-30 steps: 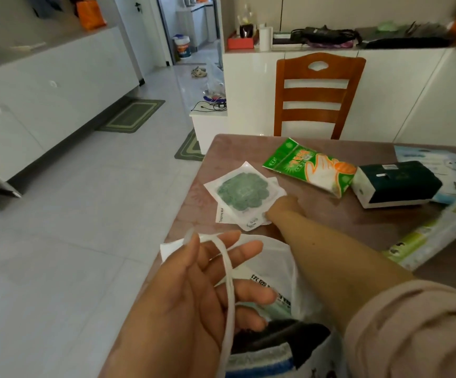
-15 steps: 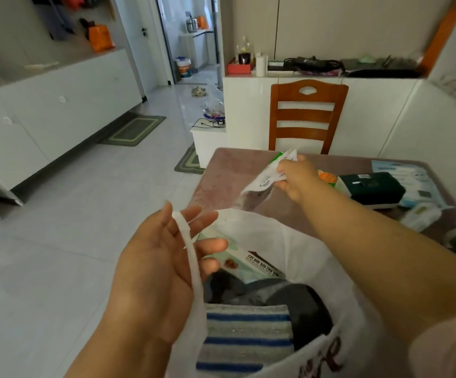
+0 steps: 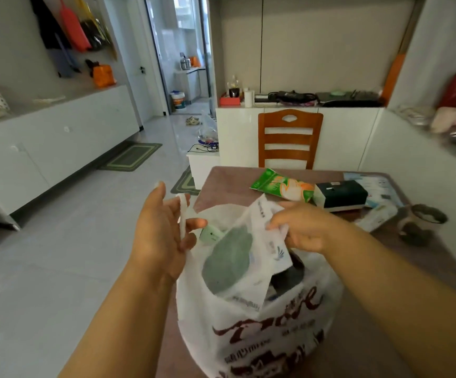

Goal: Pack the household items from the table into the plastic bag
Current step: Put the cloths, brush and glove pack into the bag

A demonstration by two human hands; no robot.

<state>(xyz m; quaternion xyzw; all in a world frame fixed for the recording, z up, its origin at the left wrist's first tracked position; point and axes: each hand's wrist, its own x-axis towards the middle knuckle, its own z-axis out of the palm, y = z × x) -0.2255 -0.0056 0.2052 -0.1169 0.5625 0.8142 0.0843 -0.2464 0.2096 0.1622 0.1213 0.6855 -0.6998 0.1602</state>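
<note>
1. Right now the right hand (image 3: 303, 230) pinches the upper edge of a clear packet with a green pad inside (image 3: 237, 257), and the packet hangs tilted over the mouth of the white plastic bag (image 3: 262, 323), its lower end already below the rim.
2. The left hand (image 3: 161, 230) has its fingers spread and relaxed, with the bag's handle strap (image 3: 183, 214) draped across them; that is what holds the mouth wide.
3. The bag stands at the near left corner of the table (image 3: 227, 184), with dark items and a pale green box (image 3: 212, 234) visible inside.
4. To do this step well, I judge the strap should be lifted up and outward so the rim stays taut, since the film is soft and will fold inward if slackened.
5. The packet is flat and flexible, so sliding it down along the bag's near wall, edge first, should keep it from crumpling on the things beneath.
6. Release only once most of the packet is below the rim, or it may tip out over the table's left edge.
7. Not yet packed, near the far edge: a green glove packet (image 3: 284, 185) touching a dark box (image 3: 341, 195), with a light blue packet (image 3: 371, 184) just behind and a slim white pack (image 3: 377, 218) toward the right edge.
</note>
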